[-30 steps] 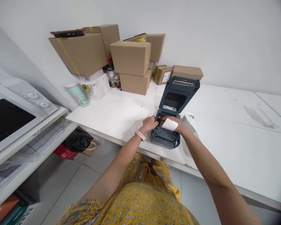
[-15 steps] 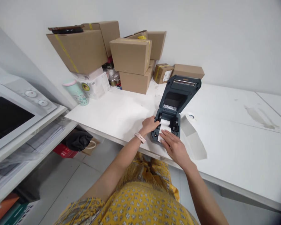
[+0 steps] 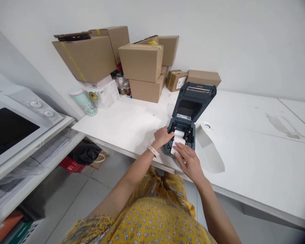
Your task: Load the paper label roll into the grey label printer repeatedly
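Note:
A dark grey label printer (image 3: 190,112) stands near the front edge of the white table (image 3: 244,149) with its lid raised. A white paper roll (image 3: 178,136) lies in its bay, and a strip of paper runs out over the front. My left hand (image 3: 162,136) rests curled against the printer's left side. My right hand (image 3: 188,160) lies flat, fingers stretched, pressing the paper strip down at the printer's front.
A curled white paper strip (image 3: 208,149) lies just right of the printer. Cardboard boxes (image 3: 141,62) are stacked at the back left, beside a mint green bottle (image 3: 83,101). A white microwave (image 3: 12,125) sits on a shelf at the left.
My right hand has come out of the printer bay and now lies flat on the paper at the front. The roll sits in the bay. My left hand has barely moved.

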`<action>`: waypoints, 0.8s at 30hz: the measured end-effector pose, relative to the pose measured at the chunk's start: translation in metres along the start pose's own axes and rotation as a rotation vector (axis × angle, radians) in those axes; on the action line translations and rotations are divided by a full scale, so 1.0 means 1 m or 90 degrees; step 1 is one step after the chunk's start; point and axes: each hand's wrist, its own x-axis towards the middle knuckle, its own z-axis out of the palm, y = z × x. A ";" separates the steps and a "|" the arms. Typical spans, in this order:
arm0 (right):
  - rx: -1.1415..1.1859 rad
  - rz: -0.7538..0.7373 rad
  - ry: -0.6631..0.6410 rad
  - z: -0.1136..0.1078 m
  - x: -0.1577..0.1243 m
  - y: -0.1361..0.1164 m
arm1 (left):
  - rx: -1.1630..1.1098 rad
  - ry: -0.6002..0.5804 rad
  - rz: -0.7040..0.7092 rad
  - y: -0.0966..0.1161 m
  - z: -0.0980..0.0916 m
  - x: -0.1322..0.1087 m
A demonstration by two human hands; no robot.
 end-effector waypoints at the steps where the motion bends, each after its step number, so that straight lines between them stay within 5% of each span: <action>1: 0.005 0.002 -0.002 -0.001 0.000 0.000 | -0.003 0.004 0.002 0.000 0.000 0.000; 24: 0.073 -0.027 0.040 0.002 -0.015 0.017 | -0.064 0.006 -0.012 0.000 -0.001 0.001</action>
